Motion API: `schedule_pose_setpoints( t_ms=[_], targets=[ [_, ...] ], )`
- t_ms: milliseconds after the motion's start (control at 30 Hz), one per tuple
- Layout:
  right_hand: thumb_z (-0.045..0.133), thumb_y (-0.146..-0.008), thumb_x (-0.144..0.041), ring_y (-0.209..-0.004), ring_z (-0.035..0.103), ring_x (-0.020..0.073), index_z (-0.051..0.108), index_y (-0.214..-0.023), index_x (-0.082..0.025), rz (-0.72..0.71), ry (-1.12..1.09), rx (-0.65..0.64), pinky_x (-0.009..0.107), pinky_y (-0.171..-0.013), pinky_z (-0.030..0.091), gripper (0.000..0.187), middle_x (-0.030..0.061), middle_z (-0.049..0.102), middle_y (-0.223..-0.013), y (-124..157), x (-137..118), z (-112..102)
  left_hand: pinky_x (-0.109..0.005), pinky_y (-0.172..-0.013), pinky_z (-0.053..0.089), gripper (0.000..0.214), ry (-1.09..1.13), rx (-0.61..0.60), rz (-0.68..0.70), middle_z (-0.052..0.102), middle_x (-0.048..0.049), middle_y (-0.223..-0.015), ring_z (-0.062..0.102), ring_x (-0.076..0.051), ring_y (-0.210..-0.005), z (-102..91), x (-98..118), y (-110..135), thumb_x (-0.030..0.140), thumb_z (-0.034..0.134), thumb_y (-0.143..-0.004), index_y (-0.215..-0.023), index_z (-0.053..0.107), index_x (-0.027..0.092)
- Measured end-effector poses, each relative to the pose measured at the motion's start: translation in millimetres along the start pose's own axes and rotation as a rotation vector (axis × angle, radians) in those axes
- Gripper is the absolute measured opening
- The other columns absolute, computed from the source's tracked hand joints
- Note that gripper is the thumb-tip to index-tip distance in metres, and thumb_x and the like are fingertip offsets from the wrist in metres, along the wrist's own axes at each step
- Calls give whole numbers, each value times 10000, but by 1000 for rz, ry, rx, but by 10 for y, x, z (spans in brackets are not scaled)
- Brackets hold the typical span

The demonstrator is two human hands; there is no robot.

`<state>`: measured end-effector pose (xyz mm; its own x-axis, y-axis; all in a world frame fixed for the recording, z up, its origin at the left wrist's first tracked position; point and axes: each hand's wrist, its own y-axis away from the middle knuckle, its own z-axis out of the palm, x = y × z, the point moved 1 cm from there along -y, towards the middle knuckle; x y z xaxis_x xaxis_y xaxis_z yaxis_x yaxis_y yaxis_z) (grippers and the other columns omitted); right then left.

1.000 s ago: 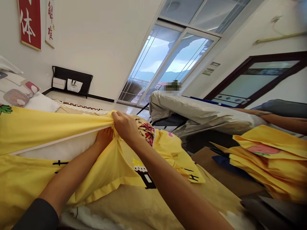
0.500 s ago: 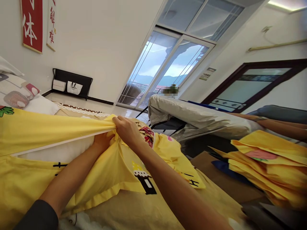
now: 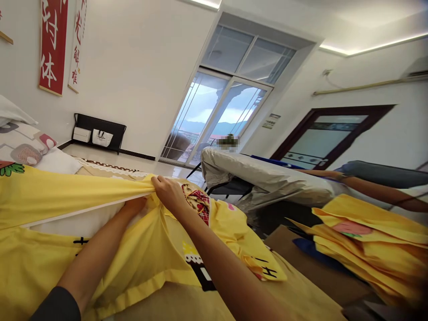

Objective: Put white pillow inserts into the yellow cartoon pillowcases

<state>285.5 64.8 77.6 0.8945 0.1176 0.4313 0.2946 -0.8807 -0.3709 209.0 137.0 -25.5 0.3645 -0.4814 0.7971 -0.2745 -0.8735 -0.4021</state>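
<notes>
A yellow duvet cover [image 3: 73,189], printed with a carrot and black marks, spreads across the bed with its long opening facing me. White quilt filling [image 3: 67,223] shows inside that opening. My right hand [image 3: 169,194] is closed on the gathered edge at the opening's far end, pulling the fabric taut. My left hand [image 3: 135,206] reaches into the opening beside it, close to the white filling; its fingers are hidden by the cloth. Beyond my right hand lies a patterned red and beige cloth [image 3: 199,203] next to more bunched yellow fabric [image 3: 230,223].
Folded yellow fabric [image 3: 368,232] sits at right above a cardboard box [image 3: 321,263]. Behind it stands a plastic-covered table [image 3: 264,171], where another person's arm [image 3: 377,189] reaches in. Pillows [image 3: 26,142] lie at far left. A black bench [image 3: 100,129] stands by the wall.
The view has tilted upward and turned a little. My left hand has gone slightly deeper behind the cloth, hiding its fingers. My right hand keeps its grip on the edge.
</notes>
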Motion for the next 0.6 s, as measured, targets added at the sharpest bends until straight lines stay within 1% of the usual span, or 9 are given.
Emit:
schedule_pose_setpoints(
  t_ms=[67, 167, 200, 267, 400, 467, 533, 600],
  targets=[
    [348, -892, -86, -803, 592, 192, 584, -965, -126, 26, -27, 12, 285, -592, 279, 251, 116, 630, -911, -31, 19, 23, -359, -1129, 255, 416, 38, -17, -6, 591, -57, -1269, 449, -219, -1268, -10, -72, 5, 126, 479, -782, -1180, 579, 195],
    [378, -868, -81, -808, 596, 181, 608, -946, -134, 75, -96, 35, 269, -604, 311, 249, 118, 637, -931, -81, 50, 56, -312, -1061, 368, 363, 96, -41, -14, 648, -44, -1177, 563, -184, -1138, -78, -140, 36, 91, 462, -756, -1060, 637, 183],
    [393, -855, -83, -811, 598, 180, 621, -933, -139, 97, -128, 42, 264, -609, 321, 248, 119, 642, -937, -97, 63, 68, -300, -1043, 388, 348, 115, -45, -13, 663, -34, -1148, 583, -174, -1105, -118, -149, 52, 81, 458, -749, -1018, 651, 186],
    [430, -822, -92, -811, 603, 182, 651, -911, -152, 150, -205, 55, 258, -621, 342, 246, 114, 660, -928, -127, 91, 96, -308, -1038, 396, 323, 148, -30, -18, 672, -19, -1126, 584, -175, -1102, -214, -149, 85, 89, 462, -750, -982, 660, 197],
    [499, -744, -110, -785, 616, 170, 704, -887, -185, 248, -414, 71, 245, -647, 385, 261, 70, 701, -839, -185, 133, 164, -363, -1028, 405, 318, 195, 45, -41, 637, -34, -1203, 543, -220, -1161, -364, -117, 127, 200, 477, -812, -1091, 628, 210],
    [521, -723, -130, -736, 616, 149, 719, -856, -186, 273, -530, 74, 226, -632, 401, 246, 49, 707, -786, -210, 132, 197, -373, -1048, 378, 343, 213, 68, -73, 621, -34, -1232, 518, -240, -1196, -376, -113, 128, 231, 529, -797, -1128, 617, 215],
    [531, -720, -165, -684, 612, 133, 725, -842, -175, 285, -637, 77, 208, -595, 408, 229, 37, 706, -751, -226, 116, 229, -393, -1071, 340, 387, 225, 83, -125, 612, -45, -1246, 495, -261, -1222, -360, -128, 121, 211, 577, -754, -1139, 616, 205],
    [525, -726, -199, -655, 608, 129, 724, -850, -161, 297, -721, 87, 200, -561, 407, 238, 33, 703, -732, -234, 93, 261, -401, -1055, 357, 404, 243, 84, -166, 610, -59, -1248, 519, -266, -1197, -345, -153, 113, 190, 579, -736, -1139, 616, 195]
  ],
)
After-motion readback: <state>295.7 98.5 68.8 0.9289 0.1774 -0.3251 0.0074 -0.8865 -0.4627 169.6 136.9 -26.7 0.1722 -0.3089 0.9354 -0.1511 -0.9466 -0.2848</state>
